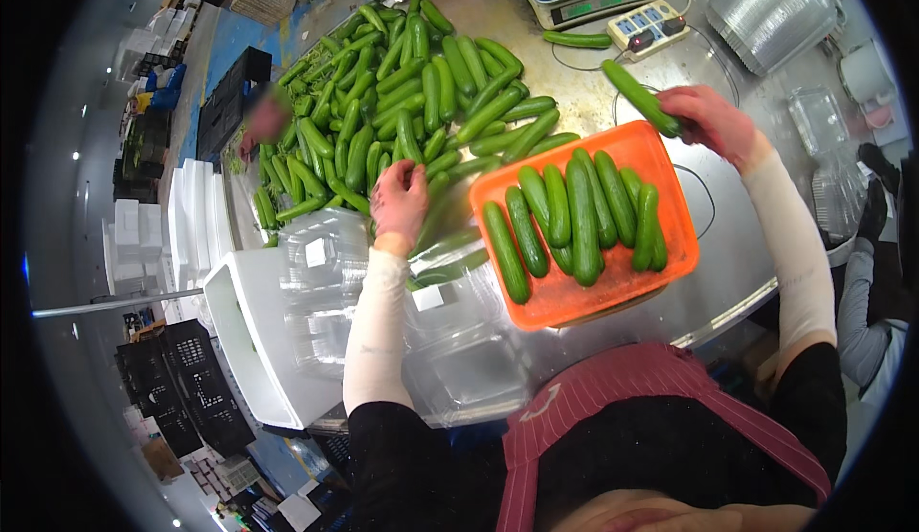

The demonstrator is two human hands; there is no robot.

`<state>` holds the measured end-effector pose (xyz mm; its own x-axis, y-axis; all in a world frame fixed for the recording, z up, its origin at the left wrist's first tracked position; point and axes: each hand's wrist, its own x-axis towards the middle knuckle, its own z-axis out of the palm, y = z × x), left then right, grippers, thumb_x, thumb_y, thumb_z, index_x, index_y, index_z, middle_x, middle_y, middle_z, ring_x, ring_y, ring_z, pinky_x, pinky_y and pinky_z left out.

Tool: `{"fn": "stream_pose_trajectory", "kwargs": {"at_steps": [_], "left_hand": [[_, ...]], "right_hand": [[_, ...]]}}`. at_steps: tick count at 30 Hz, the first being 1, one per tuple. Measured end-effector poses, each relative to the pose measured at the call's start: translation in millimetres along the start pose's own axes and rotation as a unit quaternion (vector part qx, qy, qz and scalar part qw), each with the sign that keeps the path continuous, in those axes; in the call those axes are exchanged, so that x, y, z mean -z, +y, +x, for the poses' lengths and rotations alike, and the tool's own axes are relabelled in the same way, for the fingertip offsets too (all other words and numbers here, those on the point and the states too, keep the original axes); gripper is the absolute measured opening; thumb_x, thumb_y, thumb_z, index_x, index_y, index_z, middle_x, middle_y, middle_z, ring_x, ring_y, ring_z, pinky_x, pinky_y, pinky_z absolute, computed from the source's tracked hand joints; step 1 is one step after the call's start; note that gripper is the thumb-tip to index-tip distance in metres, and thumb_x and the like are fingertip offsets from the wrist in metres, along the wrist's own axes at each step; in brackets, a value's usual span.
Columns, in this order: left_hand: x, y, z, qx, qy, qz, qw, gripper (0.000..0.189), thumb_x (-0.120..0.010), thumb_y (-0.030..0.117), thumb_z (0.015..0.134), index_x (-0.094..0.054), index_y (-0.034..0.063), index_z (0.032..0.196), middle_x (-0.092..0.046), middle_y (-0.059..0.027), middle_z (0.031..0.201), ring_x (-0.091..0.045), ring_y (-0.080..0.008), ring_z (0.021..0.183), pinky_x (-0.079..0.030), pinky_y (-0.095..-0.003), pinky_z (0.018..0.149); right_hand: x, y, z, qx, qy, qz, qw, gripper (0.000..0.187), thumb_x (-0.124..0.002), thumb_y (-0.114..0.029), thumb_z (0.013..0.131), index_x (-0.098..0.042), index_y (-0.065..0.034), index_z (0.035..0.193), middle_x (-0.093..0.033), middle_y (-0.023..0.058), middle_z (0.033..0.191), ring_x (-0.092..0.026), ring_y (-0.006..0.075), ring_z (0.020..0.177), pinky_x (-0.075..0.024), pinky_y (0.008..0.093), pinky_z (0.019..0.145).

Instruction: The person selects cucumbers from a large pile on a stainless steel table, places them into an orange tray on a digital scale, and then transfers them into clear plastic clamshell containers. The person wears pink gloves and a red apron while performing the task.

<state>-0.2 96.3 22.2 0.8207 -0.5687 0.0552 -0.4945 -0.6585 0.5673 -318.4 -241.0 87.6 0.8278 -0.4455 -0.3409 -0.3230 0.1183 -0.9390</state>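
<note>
My right hand (707, 122) grips a cucumber (635, 95) by its near end, just beyond the far right corner of an orange plastic tray (553, 306). Several cucumbers (585, 230) lie side by side in this tray, some on top of others. At the near edge of a large cucumber heap (373, 97) is my left hand (399, 205). Its bent fingertips meet the lower end of one cucumber (408, 135); whether they grip it is unclear. Clear plastic containers (459, 359) stand below and beside my left forearm.
A digital scale (596, 0) carrying cucumbers stands at the far side, near a power strip (646, 29) with cables. Stacked clear trays (772, 15) are at far right. A white foam box (251, 345) stands at left. Another person's blurred hand (267, 114) is beside the heap.
</note>
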Motion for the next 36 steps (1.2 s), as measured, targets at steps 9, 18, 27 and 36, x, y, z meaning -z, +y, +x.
{"fn": "stream_pose_trajectory", "kwargs": {"at_steps": [9, 18, 27, 36], "left_hand": [[-56, 27, 80, -0.013, -0.021, 0.135, 0.990, 0.032, -0.064, 0.034, 0.086, -0.067, 0.0099, 0.107, -0.067, -0.0102, 0.103, -0.064, -0.0292, 0.096, -0.050, -0.0405, 0.084], [-74, 42, 119, -0.253, -0.057, 0.253, 0.932, 0.042, -0.070, 0.023, 0.075, -0.062, 0.0145, 0.115, -0.059, -0.0109, 0.114, -0.055, -0.0306, 0.110, -0.046, -0.0419, 0.091], [-98, 62, 159, -0.446, -0.155, 0.429, 0.770, 0.024, -0.055, 0.012, 0.082, -0.065, 0.0135, 0.104, -0.058, -0.0098, 0.112, -0.057, -0.0274, 0.106, -0.049, -0.0394, 0.086], [-104, 53, 165, -0.352, -0.146, 0.251, 0.890, 0.027, -0.061, 0.024, 0.082, -0.068, 0.0125, 0.106, -0.064, -0.0125, 0.111, -0.060, -0.0280, 0.109, -0.047, -0.0411, 0.092]], "right_hand": [[-44, 53, 162, -0.081, 0.038, -0.055, 0.994, 0.024, -0.068, -0.020, 0.080, -0.064, 0.0026, 0.073, -0.058, 0.0044, 0.065, -0.051, 0.0117, 0.049, -0.0399, 0.0286, 0.044], [-65, 23, 132, -0.002, -0.024, -0.260, 0.965, 0.044, -0.063, -0.030, 0.084, -0.064, 0.0029, 0.113, -0.067, 0.0164, 0.102, -0.062, 0.0206, 0.093, -0.0479, 0.0313, 0.083], [-37, 6, 3, -0.003, 0.055, -0.128, 0.990, 0.043, -0.060, -0.023, 0.091, -0.058, 0.0043, 0.123, -0.064, 0.0107, 0.114, -0.059, 0.0149, 0.105, -0.0461, 0.0278, 0.093], [-1, 40, -65, -0.040, 0.193, -0.082, 0.977, 0.038, -0.056, -0.020, 0.093, -0.059, 0.0056, 0.121, -0.064, 0.0124, 0.116, -0.059, 0.0186, 0.109, -0.0446, 0.0298, 0.096]]}}
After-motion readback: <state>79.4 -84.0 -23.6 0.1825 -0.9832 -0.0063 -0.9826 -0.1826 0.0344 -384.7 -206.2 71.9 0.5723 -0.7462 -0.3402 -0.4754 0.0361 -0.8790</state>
